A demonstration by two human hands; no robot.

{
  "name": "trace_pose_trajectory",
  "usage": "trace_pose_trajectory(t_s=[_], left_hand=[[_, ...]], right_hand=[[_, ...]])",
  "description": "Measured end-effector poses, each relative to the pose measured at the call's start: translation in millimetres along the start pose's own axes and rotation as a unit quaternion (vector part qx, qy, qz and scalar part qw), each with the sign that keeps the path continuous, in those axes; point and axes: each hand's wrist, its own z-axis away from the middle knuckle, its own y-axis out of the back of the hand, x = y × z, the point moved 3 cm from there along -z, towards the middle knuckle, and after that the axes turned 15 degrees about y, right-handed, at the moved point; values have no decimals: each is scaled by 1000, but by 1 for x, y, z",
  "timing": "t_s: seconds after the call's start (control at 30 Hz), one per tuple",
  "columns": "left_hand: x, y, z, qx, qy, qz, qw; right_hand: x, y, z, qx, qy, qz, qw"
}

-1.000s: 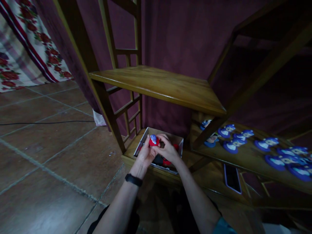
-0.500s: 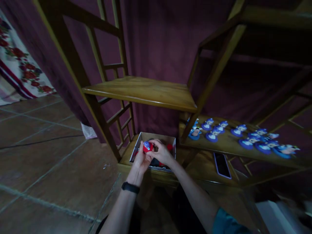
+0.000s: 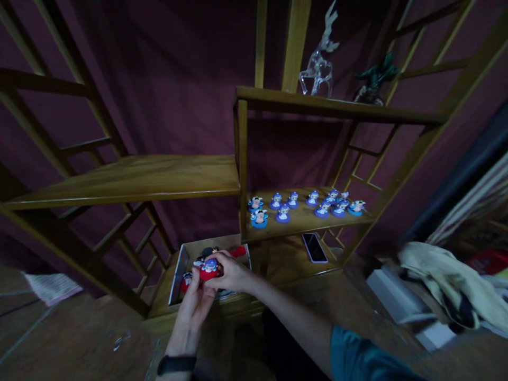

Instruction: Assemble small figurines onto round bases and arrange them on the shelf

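Observation:
A small figurine (image 3: 209, 269) with a purple-blue top and a red base is held between both hands, over an open cardboard box (image 3: 175, 283). My left hand (image 3: 196, 298) closes on it from below and the left. From the right, my right hand (image 3: 229, 272) grips it with thumb and fingers. Inside the box lie several red and dark items, partly hidden by my hands. On the shelf to the right stand several small purple-and-white figurines (image 3: 283, 214) on round bases, with a few blue-based ones (image 3: 259, 218) among them.
A phone (image 3: 315, 247) lies on the lower shelf board (image 3: 278, 264). Above the box juts a wooden shelf (image 3: 159, 177). A glass deer (image 3: 317, 66) and a dark green statuette (image 3: 375, 79) stand higher up. Cloth (image 3: 444, 275) and a grey box (image 3: 399, 296) are at the right.
The view has swung to the right, so the shelves and figurines appear further left and more of the right side shows. Both hands still hold the figurine over the box.

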Motion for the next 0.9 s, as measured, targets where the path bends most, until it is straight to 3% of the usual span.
trace_pose_trajectory(t_s=[0.23,0.6,0.9], left_hand=[[0,2,11,4,3,11,1000],[-4,9,14,14,13,-14,1000],[-23,7,18,-81,73,-17,994]], right_hand=[[-26,12,4,-23,6,50,998],[-44,27,8,-62,41,100,992],[-68,47,25,-83,51,138,986]])
